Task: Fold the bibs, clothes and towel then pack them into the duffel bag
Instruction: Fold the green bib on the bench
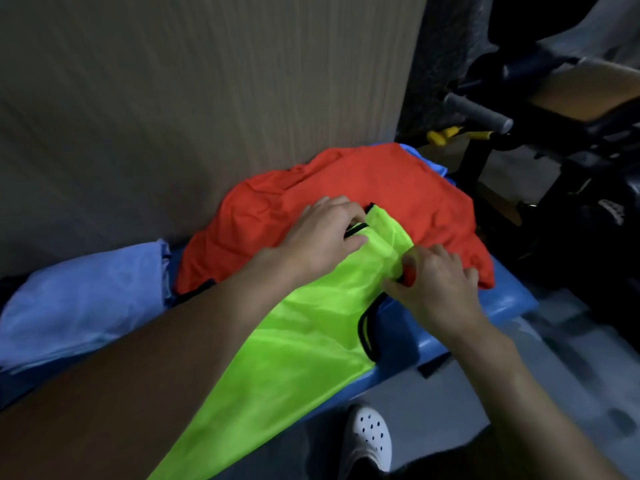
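Green bib (311, 323) laid over bench (502, 299) front edge, top on orange cloth (346, 188). Strap gripped by left hand (322, 233), fingers curled. Bib edge pinched by right hand (436, 285). Step, likely: bib being folded. Next: straps to be lined up, flattened.

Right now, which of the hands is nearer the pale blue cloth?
Left. The left hand is right of the pale blue cloth; the right hand is farther right, across the green bib.

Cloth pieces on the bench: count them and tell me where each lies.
4: green bib in front, hanging off the bench; orange garment under its top end; light blue cloth at left; blue piece peeking from behind the orange. More may be hidden.
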`<action>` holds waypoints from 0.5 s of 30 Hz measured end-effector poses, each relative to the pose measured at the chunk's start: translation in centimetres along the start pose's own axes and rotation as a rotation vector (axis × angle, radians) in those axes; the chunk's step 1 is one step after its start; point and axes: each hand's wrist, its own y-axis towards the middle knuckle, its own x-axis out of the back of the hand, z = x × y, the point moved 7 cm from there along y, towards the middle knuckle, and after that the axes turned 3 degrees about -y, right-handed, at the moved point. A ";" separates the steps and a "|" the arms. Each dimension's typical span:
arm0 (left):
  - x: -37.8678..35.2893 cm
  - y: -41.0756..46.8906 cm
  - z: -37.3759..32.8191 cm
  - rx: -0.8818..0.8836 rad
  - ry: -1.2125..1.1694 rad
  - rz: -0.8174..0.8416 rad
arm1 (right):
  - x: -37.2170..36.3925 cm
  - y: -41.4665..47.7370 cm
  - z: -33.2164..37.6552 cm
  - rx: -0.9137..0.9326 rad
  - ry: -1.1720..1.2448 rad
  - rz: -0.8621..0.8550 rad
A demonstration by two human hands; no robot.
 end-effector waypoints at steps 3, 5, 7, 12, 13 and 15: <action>-0.4 0.7 0.3 -0.005 -0.055 -0.040 | 0.1 0.6 -0.3 0.011 0.028 -0.027; -0.3 1.0 0.3 -0.003 -0.115 -0.071 | 0.3 1.0 -0.4 0.016 0.056 -0.060; -0.1 1.6 0.1 -0.004 -0.170 -0.093 | 0.6 1.4 -0.4 0.007 0.090 -0.110; 0.1 3.3 0.3 0.011 -0.227 -0.136 | 1.1 2.6 -1.1 -0.097 0.155 -0.182; 0.0 3.6 0.4 0.014 -0.223 -0.132 | 1.0 2.7 -1.2 -0.104 0.149 -0.177; -0.4 3.9 0.6 0.018 -0.214 -0.108 | 0.8 2.9 -1.2 -0.099 0.133 -0.168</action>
